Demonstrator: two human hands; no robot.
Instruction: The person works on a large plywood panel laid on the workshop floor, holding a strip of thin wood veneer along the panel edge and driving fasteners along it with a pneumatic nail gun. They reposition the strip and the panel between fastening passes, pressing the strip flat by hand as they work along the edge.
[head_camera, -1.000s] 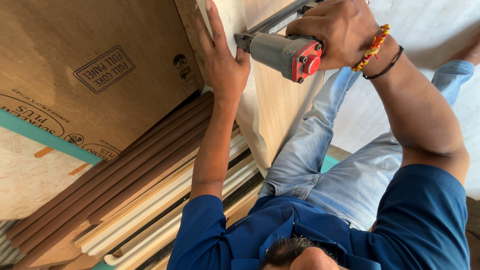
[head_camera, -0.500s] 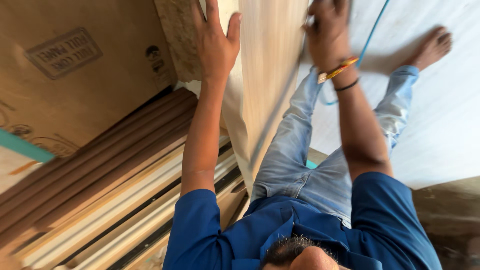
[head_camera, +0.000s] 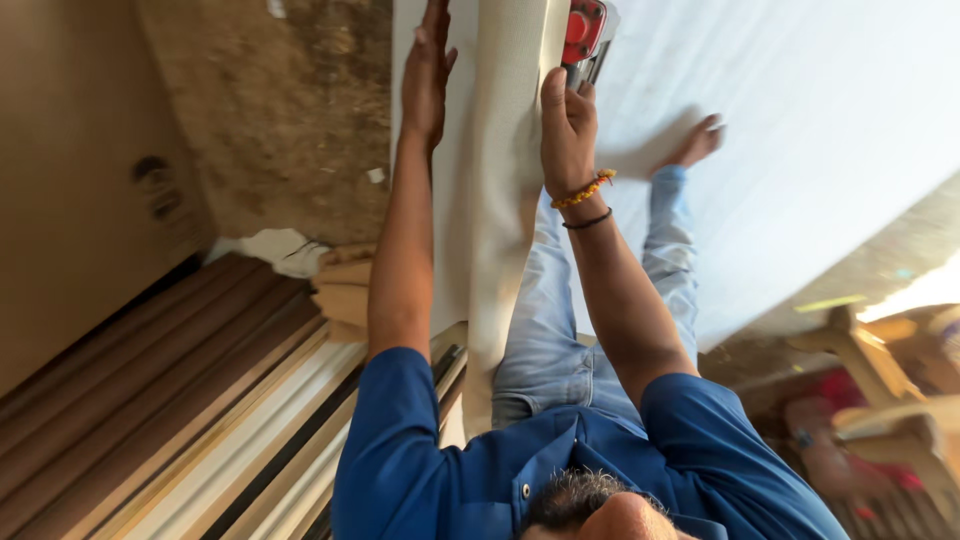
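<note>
Board (head_camera: 490, 150), pale and fabric-faced, runs lengthwise straight away from the person, standing on edge between the arms over the legs. Left hand (head_camera: 428, 75) lies flat and released on its left face, further out; right hand (head_camera: 567, 130) is nearer, grasping a red nail gun (head_camera: 583, 35) just beside the right edge (nose hidden). Brown cardboard sheet (head_camera: 70, 170) stands far left; its label is blurred.

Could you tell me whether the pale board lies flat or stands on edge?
On edge: the pale board rises between both arms, left hand flat against its side.
</note>
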